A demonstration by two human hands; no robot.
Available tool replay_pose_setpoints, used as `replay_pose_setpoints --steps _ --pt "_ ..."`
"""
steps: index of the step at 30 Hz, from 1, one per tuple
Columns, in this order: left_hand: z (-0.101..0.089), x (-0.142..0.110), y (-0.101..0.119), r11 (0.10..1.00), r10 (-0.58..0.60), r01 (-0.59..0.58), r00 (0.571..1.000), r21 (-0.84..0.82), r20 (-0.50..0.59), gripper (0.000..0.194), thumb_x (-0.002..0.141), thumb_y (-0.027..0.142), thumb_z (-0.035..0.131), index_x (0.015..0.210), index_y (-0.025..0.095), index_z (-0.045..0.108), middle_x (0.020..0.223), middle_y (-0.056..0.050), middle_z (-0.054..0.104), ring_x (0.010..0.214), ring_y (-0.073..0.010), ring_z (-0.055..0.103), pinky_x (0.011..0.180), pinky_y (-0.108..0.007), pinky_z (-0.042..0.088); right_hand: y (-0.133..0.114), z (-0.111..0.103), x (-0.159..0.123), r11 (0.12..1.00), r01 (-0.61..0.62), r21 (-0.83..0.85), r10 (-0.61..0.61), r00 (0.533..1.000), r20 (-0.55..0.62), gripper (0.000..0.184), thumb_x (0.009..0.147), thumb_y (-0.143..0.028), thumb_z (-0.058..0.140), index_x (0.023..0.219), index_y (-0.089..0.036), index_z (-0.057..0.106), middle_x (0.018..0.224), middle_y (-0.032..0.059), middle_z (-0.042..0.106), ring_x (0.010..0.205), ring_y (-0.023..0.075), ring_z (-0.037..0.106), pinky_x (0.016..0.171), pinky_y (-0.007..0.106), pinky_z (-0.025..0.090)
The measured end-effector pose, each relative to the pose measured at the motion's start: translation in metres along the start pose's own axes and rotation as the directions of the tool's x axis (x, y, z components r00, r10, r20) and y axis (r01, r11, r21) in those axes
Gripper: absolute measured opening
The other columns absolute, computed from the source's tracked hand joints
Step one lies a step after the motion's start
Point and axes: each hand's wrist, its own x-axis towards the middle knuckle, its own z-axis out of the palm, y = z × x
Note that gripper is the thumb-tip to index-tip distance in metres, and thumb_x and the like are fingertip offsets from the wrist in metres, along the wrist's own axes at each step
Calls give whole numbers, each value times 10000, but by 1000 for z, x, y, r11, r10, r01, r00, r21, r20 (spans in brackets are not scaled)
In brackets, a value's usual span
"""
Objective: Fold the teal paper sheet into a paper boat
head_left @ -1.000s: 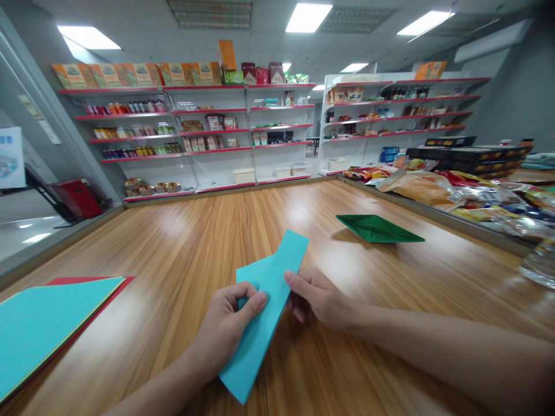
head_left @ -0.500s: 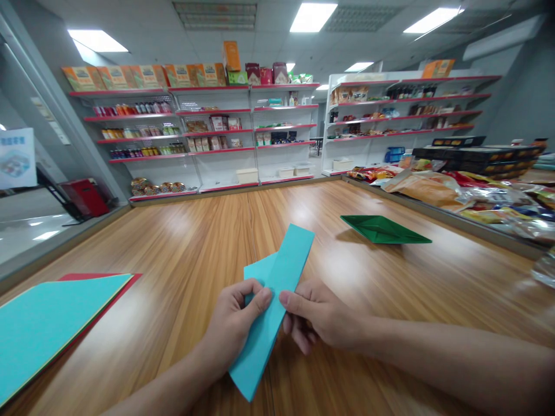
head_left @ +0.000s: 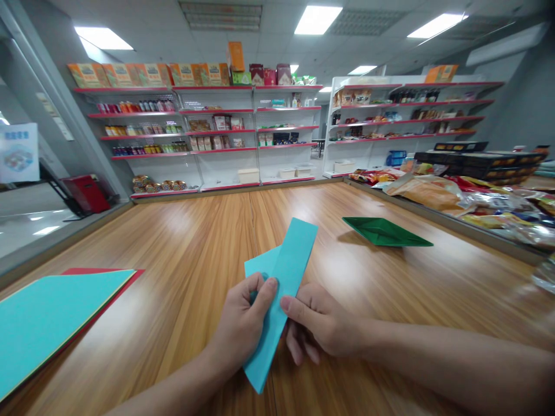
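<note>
A folded sheet of light-blue paper (head_left: 291, 254) is held slantwise above the wooden table, its long flat strip running from upper right to lower left. A second flap shows behind the strip on the left. My left hand (head_left: 247, 315) pinches the paper from the left, thumb on top and fingers bent behind it. From the right, my right hand (head_left: 323, 318) grips the strip's edge with its thumb on the face; its other fingers are partly hidden below. Beyond the right hand, a green folded paper boat (head_left: 385, 231) lies on the table.
A stack of coloured paper (head_left: 56, 306), light blue on top with red beneath, lies at the left. Bagged snacks (head_left: 437, 193) fill a bin along the table's right edge. Stocked shelves (head_left: 221, 110) stand behind the wooden table (head_left: 173, 242).
The paper and both hands have shifted slightly to the right, the paper's upper end a little higher. Both hands keep their hold. The view has moved slightly.
</note>
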Motion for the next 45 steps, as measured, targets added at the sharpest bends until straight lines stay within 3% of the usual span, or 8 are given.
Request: replay_pose_setpoints --steps 6,12,19,25,30,36,41,45 --pt "2 -1 -2 996 0 11 993 92 -120 440 883 499 504 589 195 384 559 55 345 523 -110 346 504 -210 315 2 1 5 999 -49 -3 49 999 -19 667 825 -715 382 575 -118 543 434 6 529 306 51 420 302 140 326" --pt "3 -2 1 998 -36 38 998 -40 43 421 903 526 454 654 187 434 606 42 406 556 -115 386 529 -213 358 -6 5 -4 997 -71 -39 74 995 72 682 814 -754 326 614 -128 508 474 13 538 298 48 418 267 130 289" --pt "6 -3 1 993 -90 87 995 -75 -43 451 884 566 468 645 186 424 568 53 374 505 -99 359 481 -199 335 -7 10 -3 998 -9 -67 17 993 120 646 830 -721 357 652 -124 528 490 -6 518 321 36 415 323 122 357" --pt "7 -2 2 977 -125 138 988 -164 90 465 870 579 484 641 178 427 573 48 374 511 -92 346 473 -191 333 -9 13 -5 997 15 -71 -2 984 177 622 842 -718 331 662 -143 488 500 -10 511 280 22 330 287 132 335" --pt "7 -1 4 993 -81 71 991 -95 -103 466 864 578 491 626 189 397 557 60 333 495 -91 310 443 -188 296 -8 13 -3 977 70 -203 -26 977 212 599 906 -613 325 618 -128 526 487 6 511 347 46 437 335 121 364" --pt "10 0 4 973 -150 155 988 -173 43 446 881 552 478 638 184 410 572 54 348 509 -93 313 457 -194 307 -5 14 -2 966 144 -216 -85 962 260 453 933 -435 349 641 -135 523 450 -18 479 340 53 442 338 116 376" --pt "10 1 3 992 -104 87 975 -94 -194 455 879 559 474 628 197 358 558 69 285 499 -90 270 437 -188 267 -7 14 -1 935 143 -325 -56 964 261 363 891 -196 373 568 -129 525 478 0 536 398 57 511 393 106 406" --pt "13 1 1 963 -199 193 980 -189 -11 458 851 572 499 624 191 383 549 66 310 489 -87 272 423 -191 261 -6 14 0 854 359 -376 -209 899 384 359 857 -103 369 546 -121 549 470 6 553 433 66 526 460 125 440"
